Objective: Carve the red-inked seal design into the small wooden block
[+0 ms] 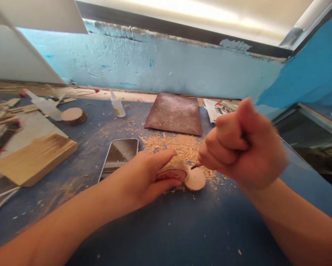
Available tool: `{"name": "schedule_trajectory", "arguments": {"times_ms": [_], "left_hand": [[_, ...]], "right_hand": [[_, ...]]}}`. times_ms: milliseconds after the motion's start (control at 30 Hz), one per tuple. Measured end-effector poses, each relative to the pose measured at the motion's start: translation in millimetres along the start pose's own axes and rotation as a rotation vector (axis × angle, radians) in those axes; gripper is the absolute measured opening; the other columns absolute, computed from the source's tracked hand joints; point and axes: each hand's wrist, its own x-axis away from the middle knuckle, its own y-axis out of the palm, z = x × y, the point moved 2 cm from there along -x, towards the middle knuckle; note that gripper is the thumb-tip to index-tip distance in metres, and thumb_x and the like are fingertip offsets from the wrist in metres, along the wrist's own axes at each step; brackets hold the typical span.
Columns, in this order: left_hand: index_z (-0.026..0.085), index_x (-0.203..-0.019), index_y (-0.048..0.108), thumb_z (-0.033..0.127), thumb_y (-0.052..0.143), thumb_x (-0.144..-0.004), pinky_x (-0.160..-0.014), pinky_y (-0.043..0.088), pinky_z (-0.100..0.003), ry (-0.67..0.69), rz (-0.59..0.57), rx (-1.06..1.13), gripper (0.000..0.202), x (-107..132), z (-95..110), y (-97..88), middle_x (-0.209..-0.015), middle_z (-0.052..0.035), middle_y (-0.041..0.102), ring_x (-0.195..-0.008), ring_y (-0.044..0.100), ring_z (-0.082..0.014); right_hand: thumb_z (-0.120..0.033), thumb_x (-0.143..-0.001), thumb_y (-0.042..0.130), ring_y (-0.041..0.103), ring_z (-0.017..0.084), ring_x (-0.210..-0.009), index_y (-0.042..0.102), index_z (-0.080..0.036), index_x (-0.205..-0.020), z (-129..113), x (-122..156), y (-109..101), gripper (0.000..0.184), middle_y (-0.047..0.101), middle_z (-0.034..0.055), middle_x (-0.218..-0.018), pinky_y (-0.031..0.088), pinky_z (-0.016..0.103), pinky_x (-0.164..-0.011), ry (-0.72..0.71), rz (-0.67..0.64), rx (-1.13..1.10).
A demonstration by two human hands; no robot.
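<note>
Our left hand (145,175) clasps red-marked wood (173,173); beside it, our right fist (242,144) encloses a dark-tipped tool (194,167); we should press gently.

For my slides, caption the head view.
Left hand grips a wood piece; right hand holds a tool near a disc and shavings.
</note>
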Motion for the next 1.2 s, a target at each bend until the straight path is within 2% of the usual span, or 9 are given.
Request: {"name": "schedule_trajectory", "arguments": {"times_ms": [400, 633, 733, 833, 900, 967, 1067, 1200], "left_hand": [[0.02, -0.099, 0.066, 0.034, 0.067, -0.094, -0.061, 0.043, -0.026, -0.003, 0.024, 0.01, 0.015, 0.5, 0.6, 0.5, -0.076, 0.0035, 0.07, -0.067, 0.063, -0.0148], [0.02, -0.099, 0.067, 0.033, 0.068, -0.094, -0.06, 0.044, -0.026, 0.017, 0.015, 0.002, 0.014, -0.7, 1.7, -0.4, -0.076, 0.0024, 0.071, -0.065, 0.064, -0.0155], [0.02, -0.097, 0.066, 0.034, 0.067, -0.094, -0.059, 0.043, -0.026, 0.004, -0.002, 0.012, 0.015, -0.9, 1.3, -0.4, -0.074, 0.0026, 0.07, -0.065, 0.064, -0.015], [0.019, -0.098, 0.066, 0.035, 0.066, -0.095, -0.059, 0.044, -0.026, 0.012, -0.022, 0.018, 0.016, -1.4, 0.4, 0.3, -0.076, 0.0021, 0.071, -0.066, 0.064, -0.0155], [0.02, -0.104, 0.066, 0.033, 0.065, -0.095, -0.062, 0.046, -0.027, 0.03, -0.015, 0.039, 0.016, -1.3, 0.0, 0.5, -0.082, 0.001, 0.073, -0.07, 0.067, -0.0163], [0.019, -0.106, 0.066, 0.032, 0.065, -0.095, -0.063, 0.046, -0.027, 0.034, -0.018, 0.048, 0.017, -1.0, -0.4, 0.9, -0.084, 0.0004, 0.074, -0.071, 0.067, -0.0168], [0.02, -0.101, 0.067, 0.033, 0.067, -0.094, -0.061, 0.045, -0.027, 0.015, -0.01, 0.03, 0.015, -0.5, -0.7, 0.6, -0.078, 0.0022, 0.072, -0.068, 0.066, -0.0161], [0.02, -0.105, 0.066, 0.035, 0.065, -0.095, -0.063, 0.046, -0.027, 0.034, -0.017, 0.037, 0.017, -0.6, -0.5, 0.4, -0.082, 0.0015, 0.073, -0.069, 0.067, -0.0161]], "right_hand": [[-0.045, -0.106, 0.038, 0.016, 0.007, -0.038, 0.023, -0.021, -0.058, 3.5, 0.0, 1.3, 0.056, 0.015, -0.0069, -0.05, 0.016, 0.023, -0.038, -0.002, -0.017, 0.004], [-0.046, -0.104, 0.046, 0.013, 0.007, -0.038, 0.021, -0.019, -0.055, -8.8, 0.3, 5.9, 0.061, 0.012, -0.0068, -0.047, 0.014, 0.025, -0.037, 0.022, 0.038, 0.021], [-0.047, -0.103, 0.047, 0.014, 0.007, -0.037, 0.021, -0.02, -0.055, -6.6, 0.7, 3.7, 0.06, 0.014, -0.007, -0.047, 0.015, 0.024, -0.037, 0.033, 0.002, 0.027], [-0.048, -0.103, 0.048, 0.014, 0.008, -0.039, 0.019, -0.02, -0.055, -0.5, 1.7, 0.6, 0.063, 0.015, -0.0068, -0.047, 0.017, 0.025, -0.04, 0.074, 0.037, 0.051], [-0.051, -0.103, 0.047, 0.017, 0.007, -0.036, 0.027, -0.021, -0.055, 1.6, 2.0, 1.1, 0.06, 0.018, -0.0078, -0.047, 0.016, 0.023, -0.036, -0.012, -0.004, 0.015], [-0.046, -0.105, 0.046, 0.019, 0.007, -0.036, 0.031, -0.021, -0.056, 3.4, 1.7, 2.8, 0.057, 0.023, -0.0075, -0.048, 0.017, 0.022, -0.036, 0.018, -0.059, 0.035], [-0.045, -0.104, 0.047, 0.013, 0.008, -0.039, 0.019, -0.021, -0.055, 3.0, 0.2, 2.1, 0.062, 0.014, -0.0075, -0.047, 0.017, 0.025, -0.039, 0.056, 0.049, 0.04], [-0.045, -0.102, 0.049, 0.016, 0.006, -0.034, 0.028, -0.021, -0.054, 7.9, -0.6, 2.7, 0.057, 0.019, -0.008, -0.047, 0.015, 0.021, -0.034, 0.009, -0.002, -0.011]]}}
